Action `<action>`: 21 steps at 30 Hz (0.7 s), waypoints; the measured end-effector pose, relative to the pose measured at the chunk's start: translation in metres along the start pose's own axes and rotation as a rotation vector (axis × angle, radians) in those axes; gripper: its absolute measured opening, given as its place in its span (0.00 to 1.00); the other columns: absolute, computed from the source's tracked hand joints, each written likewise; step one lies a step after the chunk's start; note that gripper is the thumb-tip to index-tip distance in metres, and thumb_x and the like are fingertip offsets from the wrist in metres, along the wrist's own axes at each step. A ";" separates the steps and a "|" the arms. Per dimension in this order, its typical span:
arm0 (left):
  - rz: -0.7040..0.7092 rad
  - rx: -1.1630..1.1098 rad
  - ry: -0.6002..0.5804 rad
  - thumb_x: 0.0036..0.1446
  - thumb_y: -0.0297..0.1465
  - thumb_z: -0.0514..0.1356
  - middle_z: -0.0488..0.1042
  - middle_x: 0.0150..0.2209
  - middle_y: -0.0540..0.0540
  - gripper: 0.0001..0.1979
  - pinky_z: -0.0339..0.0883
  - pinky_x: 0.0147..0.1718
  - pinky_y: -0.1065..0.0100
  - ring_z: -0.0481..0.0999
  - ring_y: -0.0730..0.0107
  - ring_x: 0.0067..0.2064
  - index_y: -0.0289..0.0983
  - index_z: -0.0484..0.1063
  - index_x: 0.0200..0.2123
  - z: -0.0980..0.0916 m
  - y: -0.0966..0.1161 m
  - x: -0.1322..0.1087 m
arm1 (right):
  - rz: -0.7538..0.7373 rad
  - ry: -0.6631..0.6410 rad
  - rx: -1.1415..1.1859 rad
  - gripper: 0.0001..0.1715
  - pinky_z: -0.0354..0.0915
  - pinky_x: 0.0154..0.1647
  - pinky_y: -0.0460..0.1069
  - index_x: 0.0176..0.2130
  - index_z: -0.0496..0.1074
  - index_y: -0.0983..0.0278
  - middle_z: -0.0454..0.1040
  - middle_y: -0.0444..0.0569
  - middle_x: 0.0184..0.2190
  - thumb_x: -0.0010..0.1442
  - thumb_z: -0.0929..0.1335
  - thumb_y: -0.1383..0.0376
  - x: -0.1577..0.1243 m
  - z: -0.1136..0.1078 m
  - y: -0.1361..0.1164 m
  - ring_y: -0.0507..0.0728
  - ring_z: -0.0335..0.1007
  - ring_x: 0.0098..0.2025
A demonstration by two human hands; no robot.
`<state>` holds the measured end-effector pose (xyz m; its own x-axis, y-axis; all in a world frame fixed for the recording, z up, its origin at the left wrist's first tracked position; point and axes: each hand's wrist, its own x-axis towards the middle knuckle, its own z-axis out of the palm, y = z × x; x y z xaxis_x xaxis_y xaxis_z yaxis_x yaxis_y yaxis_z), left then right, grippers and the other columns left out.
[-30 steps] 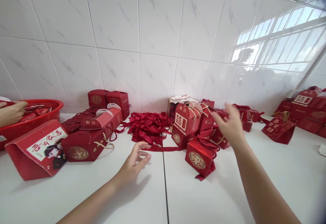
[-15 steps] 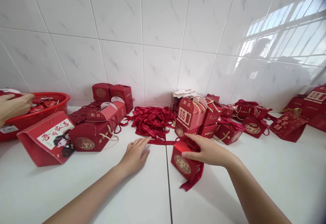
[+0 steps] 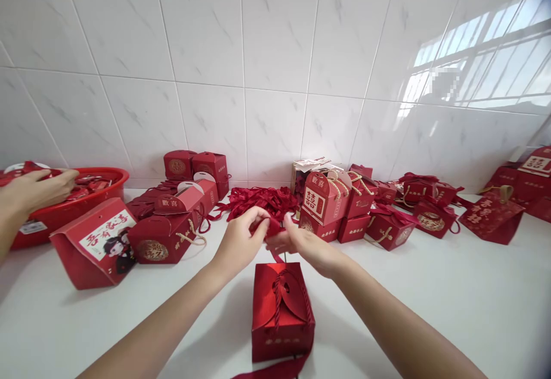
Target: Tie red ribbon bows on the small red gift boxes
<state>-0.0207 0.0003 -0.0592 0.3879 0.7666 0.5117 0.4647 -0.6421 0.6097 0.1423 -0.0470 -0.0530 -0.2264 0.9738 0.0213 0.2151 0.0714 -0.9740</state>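
Observation:
My left hand (image 3: 241, 238) is closed on a bunched red ribbon (image 3: 272, 228) above the table. Against the ribbon's other side, my right hand (image 3: 310, 246) has its thumb and fingers around it. Part of the ribbon hangs between the hands. Below them stands a shiny red gift box (image 3: 282, 310) with twisted red cord handles, touched by neither hand. A wide ribbon tail (image 3: 275, 370) lies at its front, under or against its base. Behind my hands is a heap of loose red ribbons (image 3: 258, 200), partly hidden.
Another person's hand (image 3: 47, 189) is over a red basin (image 3: 123, 181) of small packets at left. Red boxes stand left (image 3: 157, 241) and right (image 3: 325, 198), several stacked. A printed red box (image 3: 81, 252) sits near the basin. The tiled wall (image 3: 206, 126) closes the back.
My right hand has let go of the box and joined my left at the ribbon. The box now stands nearer to me, turned, with its handles showing. My left hand has risen off the table.

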 end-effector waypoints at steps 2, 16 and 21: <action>0.086 0.033 -0.022 0.60 0.33 0.52 0.75 0.31 0.50 0.07 0.64 0.27 0.71 0.74 0.69 0.30 0.40 0.68 0.35 -0.007 0.026 -0.001 | 0.026 0.031 0.512 0.34 0.67 0.47 0.52 0.34 0.72 0.65 0.77 0.52 0.35 0.63 0.54 0.43 0.004 -0.001 -0.009 0.56 0.74 0.40; 0.320 0.211 -0.082 0.59 0.33 0.54 0.74 0.26 0.53 0.04 0.65 0.27 0.70 0.72 0.69 0.27 0.44 0.68 0.32 -0.028 0.050 -0.056 | 0.089 0.522 1.184 0.13 0.72 0.32 0.40 0.39 0.69 0.65 0.76 0.44 0.28 0.66 0.58 0.72 -0.003 -0.075 -0.010 0.47 0.76 0.31; 0.397 0.105 -0.179 0.57 0.30 0.56 0.73 0.23 0.52 0.05 0.66 0.23 0.69 0.71 0.69 0.24 0.45 0.68 0.30 -0.029 0.078 -0.073 | 0.145 0.551 1.151 0.14 0.70 0.24 0.42 0.39 0.69 0.64 0.74 0.43 0.24 0.66 0.57 0.72 -0.001 -0.086 0.004 0.48 0.73 0.24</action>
<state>-0.0357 -0.1052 -0.0317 0.6801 0.4545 0.5752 0.3263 -0.8903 0.3176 0.2254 -0.0286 -0.0376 0.2103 0.9369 -0.2791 -0.7984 -0.0002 -0.6021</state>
